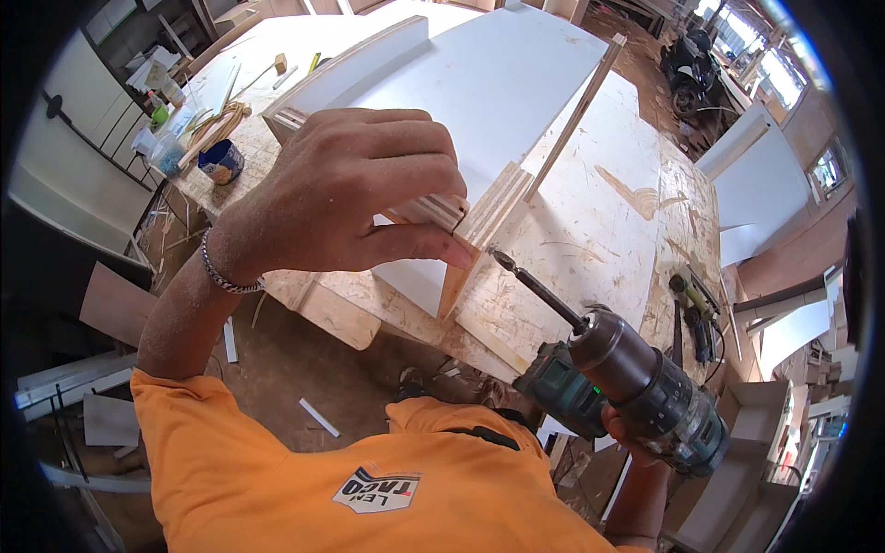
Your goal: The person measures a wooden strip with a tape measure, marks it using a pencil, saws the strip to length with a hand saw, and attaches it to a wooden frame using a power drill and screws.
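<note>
Two bare hands work at the near corner of a white panel (498, 88), which lies on the desk (590, 249) and has plywood along its edges. The left hand (369, 189) arches over that corner, its thumb against the plywood edge (496, 201). Its grip is half curled, with a gap between thumb and forefinger through which wood shows; the other fingertips are hidden, so whether they have hold of anything cannot be told.

The right hand (631, 441), low and to the right, has its grip closed around a drill (636, 373), whose body hides much of the palm. The drill's long bit (544, 290) points up and left toward the plywood edge. Its tip is just beside the wood, near the left thumb; whether they touch cannot be told.

Beyond the left hand, a side board (364, 69) stands along the panel's left, and a thin rail (573, 120) runs away along its right. A blue cup (221, 162) stands at the desk's left, near a coil of cord (232, 118). A power tool (696, 300) lies near the right edge. The person wears an orange shirt (277, 488) and a bracelet (219, 275) on the left wrist. A motorbike (687, 69) stands in the background.
</note>
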